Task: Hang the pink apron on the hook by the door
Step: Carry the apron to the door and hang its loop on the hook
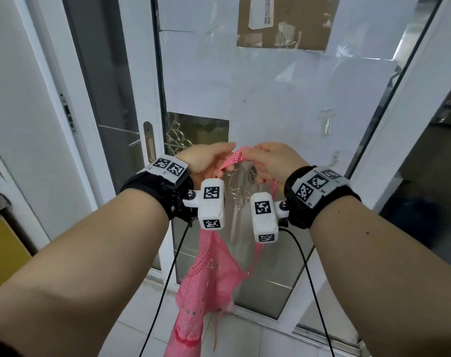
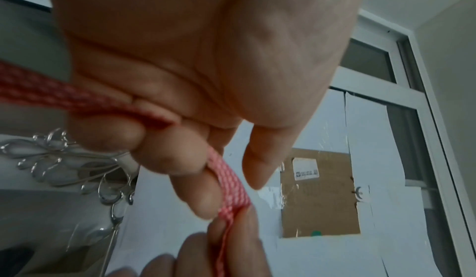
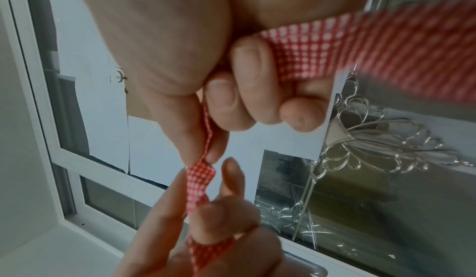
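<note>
The pink gingham apron (image 1: 209, 287) hangs in front of a glass door, below my two hands. My left hand (image 1: 214, 157) and right hand (image 1: 264, 155) are close together at chest height. Each pinches the apron's neck strap (image 1: 238, 157), which arches up between them. In the left wrist view the strap (image 2: 231, 179) runs through my curled left fingers (image 2: 185, 165) to the right hand's fingertips. In the right wrist view my right fingers (image 3: 231, 96) curl round the strap (image 3: 322, 43). A small clear hook (image 1: 327, 122) sticks to the papered door, up and right of my hands.
The door (image 1: 198, 73) is covered with white paper and a cardboard patch (image 1: 283, 21). An oval handle (image 1: 149, 143) sits on the left door frame. Etched flower glass (image 1: 238, 186) shows behind my hands. Black cables (image 1: 167, 279) dangle from my wrists. A dark opening (image 1: 425, 189) lies at the right.
</note>
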